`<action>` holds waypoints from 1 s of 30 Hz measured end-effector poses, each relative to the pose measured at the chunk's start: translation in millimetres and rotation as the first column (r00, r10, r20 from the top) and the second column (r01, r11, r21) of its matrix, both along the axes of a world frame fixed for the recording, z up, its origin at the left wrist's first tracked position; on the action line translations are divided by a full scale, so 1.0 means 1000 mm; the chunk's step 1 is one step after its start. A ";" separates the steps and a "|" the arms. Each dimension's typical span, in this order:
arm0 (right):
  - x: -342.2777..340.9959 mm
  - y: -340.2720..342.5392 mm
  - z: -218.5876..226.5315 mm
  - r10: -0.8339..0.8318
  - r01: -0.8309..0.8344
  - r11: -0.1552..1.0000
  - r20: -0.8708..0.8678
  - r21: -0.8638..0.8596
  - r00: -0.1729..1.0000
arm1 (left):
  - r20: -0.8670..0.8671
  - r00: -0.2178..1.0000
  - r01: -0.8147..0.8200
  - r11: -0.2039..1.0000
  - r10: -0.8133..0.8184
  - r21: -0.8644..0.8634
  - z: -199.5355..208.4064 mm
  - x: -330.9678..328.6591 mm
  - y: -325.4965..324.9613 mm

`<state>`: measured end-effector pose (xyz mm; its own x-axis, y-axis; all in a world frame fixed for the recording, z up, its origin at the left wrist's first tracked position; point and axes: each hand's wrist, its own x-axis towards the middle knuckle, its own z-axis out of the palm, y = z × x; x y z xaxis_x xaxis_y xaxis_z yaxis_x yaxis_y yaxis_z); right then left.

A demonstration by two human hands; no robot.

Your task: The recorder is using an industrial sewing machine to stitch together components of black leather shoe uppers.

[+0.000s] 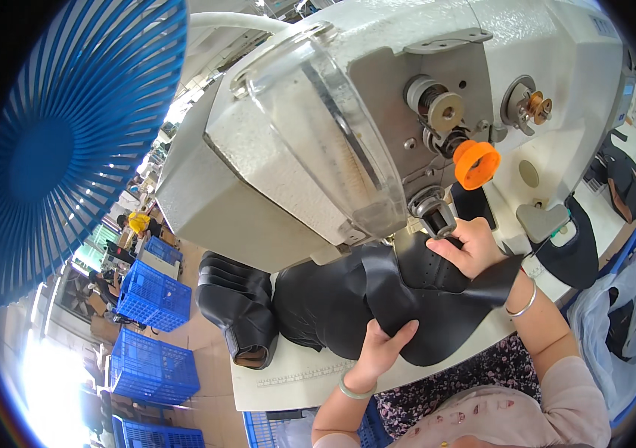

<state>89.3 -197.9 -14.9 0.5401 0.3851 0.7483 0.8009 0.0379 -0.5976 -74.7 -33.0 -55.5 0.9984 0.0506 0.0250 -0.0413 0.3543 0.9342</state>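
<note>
A black leather shoe upper (448, 321) with rows of small punched holes lies under the head of a pale grey sewing machine (295, 187). My left hand (381, 349) grips its near edge, thumb on top and fingers hidden underneath. Close to the machine's needle area, my right hand (471, 248) is closed on the perforated part of the same upper, with the thumb pressed on the leather. The needle itself is hidden behind the machine head. More black leather uppers (314, 302) lie to the left, touching the worked piece.
A stack of folded black uppers (236, 299) stands on the table's left side. A printed ruler (299, 375) runs along the white tabletop (258, 392). An orange knob (476, 164) juts out above my right hand. Blue fan (41, 157) upper left; blue crates (155, 366) on the floor.
</note>
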 end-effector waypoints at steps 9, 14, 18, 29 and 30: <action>0.007 -0.002 0.000 0.078 -0.085 0.996 -0.181 -0.032 0.980 | 0.469 0.848 -0.502 0.661 0.248 0.558 0.030 0.014 0.026; 0.006 -0.003 0.005 0.064 -0.081 0.993 -0.179 -0.087 0.982 | 0.724 0.595 -0.772 0.000 -0.350 0.635 0.067 0.046 0.048; -0.001 0.000 0.007 0.157 -0.155 0.987 -0.342 0.033 0.927 | 0.632 0.737 -0.535 0.366 -0.240 0.762 0.073 0.046 0.038; 0.005 -0.004 0.017 0.024 -0.040 0.995 -0.164 -0.097 0.986 | 0.671 0.675 -0.663 0.147 -0.306 0.734 0.078 0.039 0.020; 0.006 -0.004 0.018 -0.033 0.007 0.988 -0.166 -0.155 0.986 | 0.658 0.687 -0.660 0.115 -0.308 0.743 0.079 0.039 0.019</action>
